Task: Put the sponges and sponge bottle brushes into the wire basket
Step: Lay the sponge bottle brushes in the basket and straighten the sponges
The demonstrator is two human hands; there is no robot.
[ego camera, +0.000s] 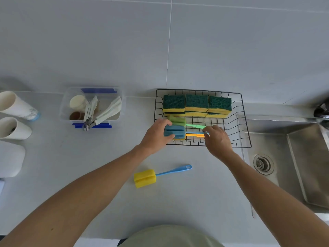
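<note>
The black wire basket (236, 120) stands on the counter against the wall. Several green-and-yellow sponges (196, 104) are stacked in a row along its back. A green sponge brush (178, 120) lies inside in front of them. My left hand (156, 135) grips the head of a blue sponge brush (175, 131) over the basket's front left, and my right hand (216, 138) pinches its handle. An orange handle (195, 135) shows just beneath it. A yellow sponge brush with a blue handle (145, 178) lies on the counter in front of the basket.
A steel sink (302, 157) with a drain sits to the right of the basket, a tap at its far corner. A clear plastic box (90, 106) with cups and tongs stands to the left. White cups (14, 128) lie at the far left edge.
</note>
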